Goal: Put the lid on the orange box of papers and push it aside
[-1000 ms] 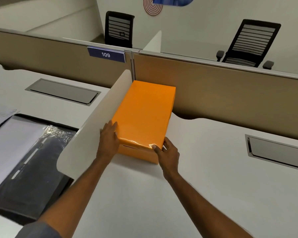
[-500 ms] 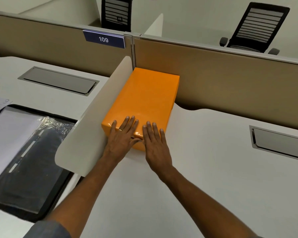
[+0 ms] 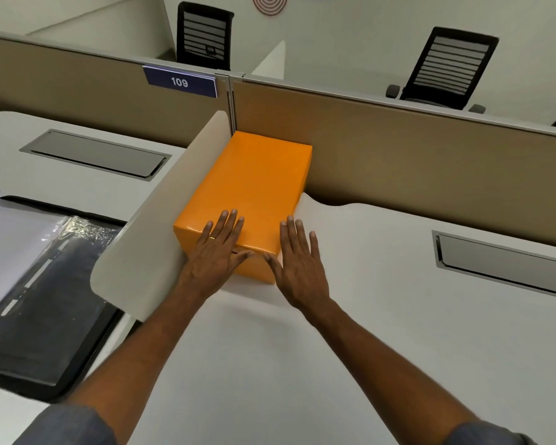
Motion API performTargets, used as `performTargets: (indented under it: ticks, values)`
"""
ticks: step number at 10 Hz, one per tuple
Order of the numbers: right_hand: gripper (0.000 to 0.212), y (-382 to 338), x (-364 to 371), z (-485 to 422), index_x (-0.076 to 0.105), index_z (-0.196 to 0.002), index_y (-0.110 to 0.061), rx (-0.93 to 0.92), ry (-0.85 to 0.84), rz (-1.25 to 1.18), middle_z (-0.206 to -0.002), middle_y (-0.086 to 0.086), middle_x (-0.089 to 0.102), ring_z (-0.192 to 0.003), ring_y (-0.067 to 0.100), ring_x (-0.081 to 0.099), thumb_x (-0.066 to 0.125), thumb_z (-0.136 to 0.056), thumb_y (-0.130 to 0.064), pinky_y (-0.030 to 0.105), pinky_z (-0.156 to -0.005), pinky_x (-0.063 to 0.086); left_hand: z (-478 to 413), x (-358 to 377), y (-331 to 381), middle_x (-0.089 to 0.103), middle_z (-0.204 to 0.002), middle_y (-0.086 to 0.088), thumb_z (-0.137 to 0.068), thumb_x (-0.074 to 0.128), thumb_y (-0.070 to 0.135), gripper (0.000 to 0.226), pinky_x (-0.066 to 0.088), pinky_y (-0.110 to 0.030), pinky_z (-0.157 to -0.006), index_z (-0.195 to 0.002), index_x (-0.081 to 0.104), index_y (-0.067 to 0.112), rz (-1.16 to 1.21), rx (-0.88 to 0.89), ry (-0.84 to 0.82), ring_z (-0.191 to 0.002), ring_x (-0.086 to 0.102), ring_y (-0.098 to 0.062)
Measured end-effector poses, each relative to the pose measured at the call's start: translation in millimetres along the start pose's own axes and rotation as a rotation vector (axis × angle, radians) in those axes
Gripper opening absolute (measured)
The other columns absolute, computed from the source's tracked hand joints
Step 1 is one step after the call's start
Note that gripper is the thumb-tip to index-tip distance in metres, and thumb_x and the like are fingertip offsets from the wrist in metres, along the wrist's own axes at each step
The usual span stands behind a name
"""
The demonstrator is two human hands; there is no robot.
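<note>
The orange box (image 3: 254,184) stands on the white desk (image 3: 350,316) with its orange lid on, so the papers are hidden. Its far end is against the brown partition, its left side along the white curved divider (image 3: 161,220). My left hand (image 3: 217,255) lies flat with spread fingers on the lid's near end, thumb over the front edge. My right hand (image 3: 299,264) is flat and open at the box's near right corner, fingers beside the lid's edge, thumb near the front face.
The brown partition (image 3: 414,162) with a "109" sign (image 3: 180,81) bounds the back. A grey cable hatch (image 3: 507,268) sits at the right, another (image 3: 93,154) at the left. A black folder with papers (image 3: 36,284) lies left of the divider. Two office chairs stand beyond.
The hands went from gripping the lid's near corners to lying flat on top. Since then my right hand has slid off the lid to the box's right corner; the box sits slightly farther back.
</note>
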State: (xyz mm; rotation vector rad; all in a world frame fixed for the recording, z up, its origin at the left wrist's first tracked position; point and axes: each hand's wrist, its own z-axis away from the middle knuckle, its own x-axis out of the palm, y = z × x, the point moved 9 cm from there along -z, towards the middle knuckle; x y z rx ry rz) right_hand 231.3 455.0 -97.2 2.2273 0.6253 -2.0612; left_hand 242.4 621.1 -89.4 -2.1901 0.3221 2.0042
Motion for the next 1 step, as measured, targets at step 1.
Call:
performTargets:
  ticks: [1]
  values:
    - [0.08,37.7,-24.3,35.7,-0.006,-0.163,-0.015,0.085,0.024,-0.037,-0.173,0.004,-0.014,-0.16,0.02,-0.015,0.006,-0.101,-0.064,0.045,-0.131,-0.003,13.6,-13.2,43.0,0.012,-0.17,-0.011,-0.107,0.037,0.026,0.061,0.016,-0.05,-0.128,-0.16,0.012,0.012,-0.038,0.086,0.079,-0.158,0.006,-0.03]
